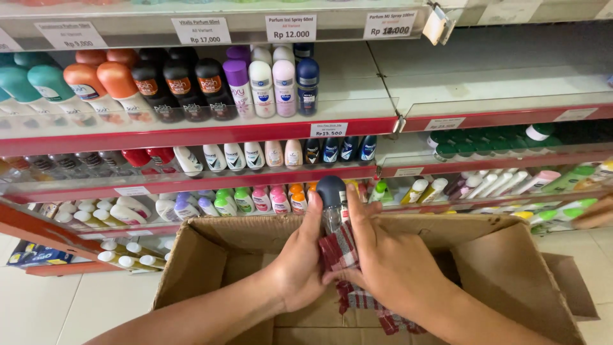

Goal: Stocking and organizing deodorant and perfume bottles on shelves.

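The fingers of the left hand (300, 259) were closed around a roll-on bottle (332, 201) with a dark blue cap, while the right hand (383, 259) pressed a red-and-white checked cloth (341, 252) against its clear body, fingers curled over it. The bottle stood upright between both hands, above an open cardboard box (511, 275). Beyond it ran red-edged shelves (191, 135) crowded with other roll-on bottles (268, 86).

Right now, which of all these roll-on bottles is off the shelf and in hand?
The dark-capped roll-on bottle, gripped by both the left hand and right hand with a checked cloth over the cardboard box.
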